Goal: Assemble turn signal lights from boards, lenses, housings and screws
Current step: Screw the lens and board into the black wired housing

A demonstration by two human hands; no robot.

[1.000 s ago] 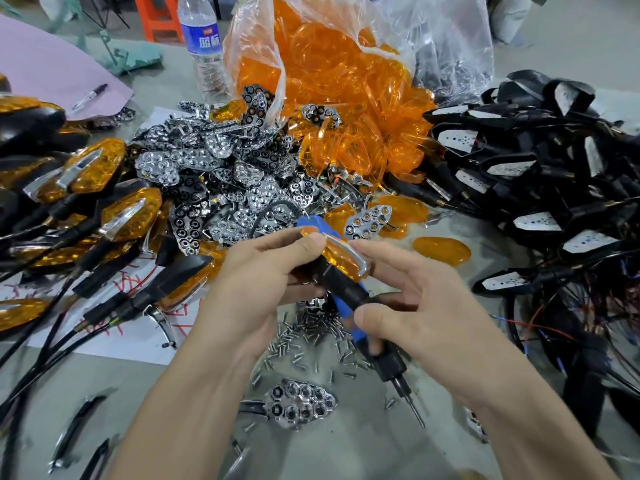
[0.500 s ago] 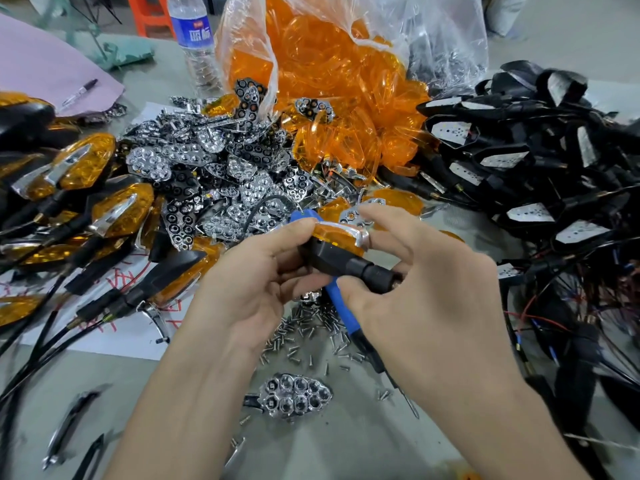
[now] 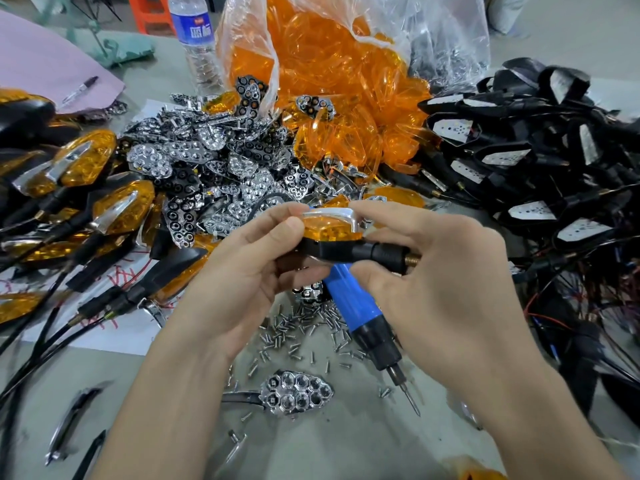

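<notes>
You hold one turn signal light (image 3: pixel 332 233) in mid-air above the table, level, amber lens up, black stem pointing right. Your left hand (image 3: pixel 242 271) grips its nose, thumb on the lens and fingers curled beneath. Your right hand (image 3: pixel 433 271) pinches the stem end, forefinger over the chrome trim.

This light looks fully closed, lens seated in housing. Whether its screw is in cannot be seen from this angle.

A blue screwdriver (image 3: pixel 356 306) slants down just below the light. It seems tucked into your right palm, though that grip is hidden.

Loose screws (image 3: pixel 298 334) lie scattered directly below the light, and one chrome reflector (image 3: pixel 298 393) lies beyond them, nearer you.

Left of the light is a pile of finished lights (image 3: pixel 86 161), so much is done. Behind it lie a heap of reflectors (image 3: pixel 214 161) and a bag of amber lenses (image 3: pixel 329 64). To its right are black housings with boards (image 3: pixel 519 157), so much is left.

Bare table (image 3: pixel 329 445) shows only below the light, toward you. Wires crowd both sides.
</notes>
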